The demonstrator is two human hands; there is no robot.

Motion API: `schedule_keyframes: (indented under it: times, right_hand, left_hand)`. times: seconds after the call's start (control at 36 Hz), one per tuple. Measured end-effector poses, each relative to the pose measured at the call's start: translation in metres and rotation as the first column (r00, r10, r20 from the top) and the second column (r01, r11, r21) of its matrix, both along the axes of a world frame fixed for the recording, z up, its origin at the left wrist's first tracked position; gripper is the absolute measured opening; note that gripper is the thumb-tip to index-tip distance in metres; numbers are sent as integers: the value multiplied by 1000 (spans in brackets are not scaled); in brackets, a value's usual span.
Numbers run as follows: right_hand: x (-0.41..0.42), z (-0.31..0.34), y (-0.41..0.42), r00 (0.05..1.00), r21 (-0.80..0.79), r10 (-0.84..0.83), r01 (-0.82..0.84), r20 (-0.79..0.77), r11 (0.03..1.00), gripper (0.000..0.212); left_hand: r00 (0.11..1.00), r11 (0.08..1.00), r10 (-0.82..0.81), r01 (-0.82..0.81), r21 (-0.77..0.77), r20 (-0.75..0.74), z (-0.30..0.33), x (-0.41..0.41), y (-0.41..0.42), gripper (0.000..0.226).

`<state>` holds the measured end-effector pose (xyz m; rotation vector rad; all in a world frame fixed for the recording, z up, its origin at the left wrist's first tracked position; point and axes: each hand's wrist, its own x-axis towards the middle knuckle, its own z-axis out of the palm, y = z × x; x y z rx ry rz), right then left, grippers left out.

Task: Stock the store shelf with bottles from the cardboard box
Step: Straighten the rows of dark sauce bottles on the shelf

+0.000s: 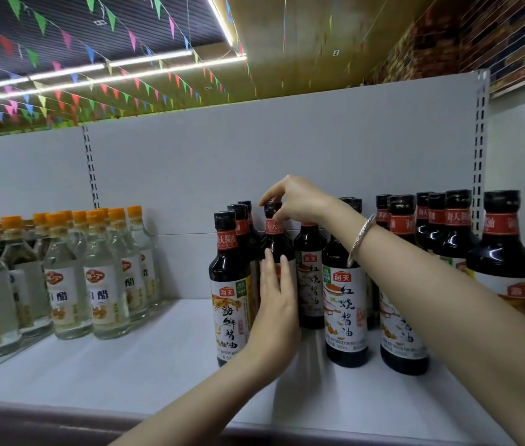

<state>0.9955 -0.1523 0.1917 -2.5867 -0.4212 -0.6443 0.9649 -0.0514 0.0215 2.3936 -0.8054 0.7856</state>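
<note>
A dark soy sauce bottle (274,235) with a black cap stands on the white shelf (145,358) in the second row. My right hand (296,197) pinches its cap from above; a silver bangle sits on that wrist. My left hand (277,304) lies flat against the bottle's body, fingers straight and pointing up. Another soy sauce bottle (229,284) stands just left of it at the front, and more dark bottles (346,304) stand to the right. The cardboard box is not in view.
A group of clear vinegar bottles (61,275) with orange caps fills the shelf's left side. A bare strip of shelf lies between them and the soy bottles. The grey back panel (287,149) rises behind. More soy bottles (502,252) crowd the far right.
</note>
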Motion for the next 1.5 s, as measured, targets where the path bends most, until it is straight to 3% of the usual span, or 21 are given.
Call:
schedule_keyframes:
  times: [0.28, 0.39, 0.47, 0.56, 0.67, 0.78, 0.89, 0.94, 1.03, 1.11, 1.25, 1.33, 1.42, 1.5]
  right_hand:
    - [-1, -2, 1, 1000, 26, 8, -9, 18, 1000, 41]
    - [-1, -2, 3, 1000, 27, -2, 2, 19, 1000, 41]
    - [-1, -3, 3, 1000, 46, -10, 9, 21, 999, 42]
    - [0, -5, 4, 1000, 65, -15, 13, 24, 998, 42]
    - [-2, -11, 3, 998, 14, -35, 34, 54, 999, 48]
    - [-10, -17, 1, 993, -15, -72, 74, 97, 997, 58]
    - [-19, -24, 3, 985, -17, -85, 88, 152, 996, 60]
    - [-22, -29, 6, 960, 21, -117, 116, 253, 993, 52]
    - [-31, -37, 17, 904, 95, -123, 92, 409, 991, 22]
    - [-43, -46, 28, 964, 116, -36, 5, 265, 993, 9]
    - [-48, -67, 39, 981, 190, 91, -58, -174, 980, 41]
    - [-46, -77, 41, 970, 208, 101, -54, -223, 977, 57]
    - [-45, -84, 43, 975, 206, 92, -50, -201, 977, 66]
    - [-46, -89, 48, 978, 236, 101, -55, -184, 970, 65]
  left_hand:
    - [989, 956, 151, -146, 255, 0, -14, -9, 0, 78]
    - [970, 945, 186, -221, 239, 159, -21, -4, -2, 87]
    - [973, 956, 191, -214, 201, 125, -20, -5, 2, 97]
    - [975, 925, 186, -216, 313, 123, -14, -13, 8, 84]
    - [926, 932, 110, -222, 286, 360, -11, -11, 20, 83]
    - [823, 877, 11, -281, 390, 568, -4, -6, 34, 43]
    - [731, 845, -43, -337, 415, 681, -5, 7, 50, 33]
    - [682, 885, -70, -293, 360, 728, -8, 12, 57, 28]
    - [643, 954, 7, -234, 188, 766, -15, 10, 65, 22]
    - [755, 988, 153, -128, -85, 637, -18, 9, 70, 39]
    - [940, 909, 76, 72, -410, 333, -16, 4, 78, 83]
    - [985, 841, 17, 78, -535, 170, -18, 8, 83, 95]
    - [985, 776, -160, 85, -624, -64, -18, 4, 87, 98]
    - [970, 766, -230, 134, -629, -74, -19, 4, 88, 97]
